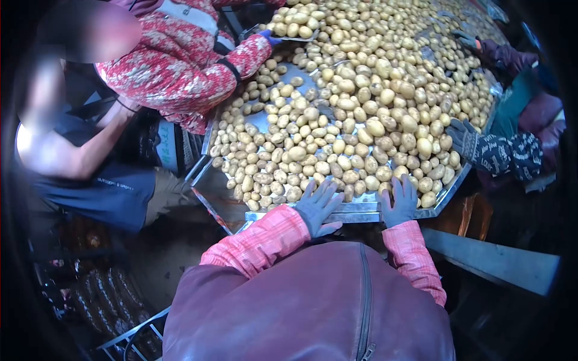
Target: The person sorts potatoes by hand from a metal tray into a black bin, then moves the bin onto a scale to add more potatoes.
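Many potatoes (361,108) cover a metal table (355,210) with a raised rim. My left hand (318,207), in a grey glove, rests at the near rim with its fingers spread, fingertips against the closest potatoes. My right hand (399,201), gloved alike, lies over the same rim farther right, fingers apart and pointing at the potatoes. Neither hand holds anything. Pink checked sleeves cover both of my forearms.
At the upper left a person in a red patterned jacket (174,66) holds a tray of potatoes (295,24). Another person (90,180) sits at the left. Co-workers' gloved hands (463,139) reach in from the right. A grey beam (494,259) runs at the lower right.
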### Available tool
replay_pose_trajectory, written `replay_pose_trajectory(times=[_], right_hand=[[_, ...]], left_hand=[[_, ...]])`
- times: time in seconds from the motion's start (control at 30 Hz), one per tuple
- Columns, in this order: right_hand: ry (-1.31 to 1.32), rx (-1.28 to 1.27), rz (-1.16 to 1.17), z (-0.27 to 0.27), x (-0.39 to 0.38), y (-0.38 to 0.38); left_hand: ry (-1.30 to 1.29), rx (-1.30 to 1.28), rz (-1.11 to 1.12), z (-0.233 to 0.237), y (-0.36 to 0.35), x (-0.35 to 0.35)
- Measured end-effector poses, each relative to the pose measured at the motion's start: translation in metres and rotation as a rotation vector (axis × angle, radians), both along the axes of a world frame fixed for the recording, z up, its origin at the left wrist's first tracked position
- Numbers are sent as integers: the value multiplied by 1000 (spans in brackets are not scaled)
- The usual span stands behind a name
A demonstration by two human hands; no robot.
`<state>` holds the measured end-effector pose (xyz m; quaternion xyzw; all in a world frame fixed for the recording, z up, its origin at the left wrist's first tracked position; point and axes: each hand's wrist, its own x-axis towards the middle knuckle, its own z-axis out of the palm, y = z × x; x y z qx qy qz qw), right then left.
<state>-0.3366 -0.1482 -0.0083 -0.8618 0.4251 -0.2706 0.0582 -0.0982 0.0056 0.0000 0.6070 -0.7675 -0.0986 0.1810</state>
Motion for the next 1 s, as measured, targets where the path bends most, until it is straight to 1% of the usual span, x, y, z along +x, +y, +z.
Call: replay_pose_trajectory(times=[0.13,0.2,0.23,0.33,0.47,0.5,0.53,0.57,0.67,0.7,0.73,0.77,0.8,0.87,0.9,0.93,0.97,1.0], right_hand=[[28,18,4,3,-1,0],[32,26,4,5,0,1],[36,36,0,6,0,1],[35,14,4,3,-1,0],[7,-5,-11,0,-2,1],[8,-9,-5,1,-1,0],[6,-13,6,1,-1,0],[3,-12,10,2,-1,-1],[3,17,2,6,1,-1],[0,17,3,5,2,-2],[9,4,0,3,0,-2],[20,-4,-1,3,0,-2],[20,-8,2,1,2,-3],[22,-26,3,0,-2,-3],[24,-14,7,0,-5,-3],[22,-3,8,2,-3,-3],[-7,-14,14,0,-3,-4],[3,-8,3,-1,-3,-6]], left_hand=[[-62,67,26,-1,-14,9],[-180,180,71,-11,-20,19],[-227,301,90,0,-24,19],[-211,314,143,-7,-24,25],[-259,155,262,-19,-25,41],[-269,142,324,-18,-26,51],[-282,128,391,-12,-30,58],[-285,127,385,-8,-36,58],[-187,3,458,11,-51,51],[-98,-72,360,19,-62,34],[-50,-84,256,20,-70,14],[-35,-196,203,-1,-81,-6],[9,-84,77,-3,-85,-21],[-63,-51,-38,-13,-87,-39],[-115,85,-34,-20,-89,-37],[-174,218,-34,-1,-87,-23],[-114,94,17,-24,-82,-9],[-103,-4,105,-27,-76,-1]])
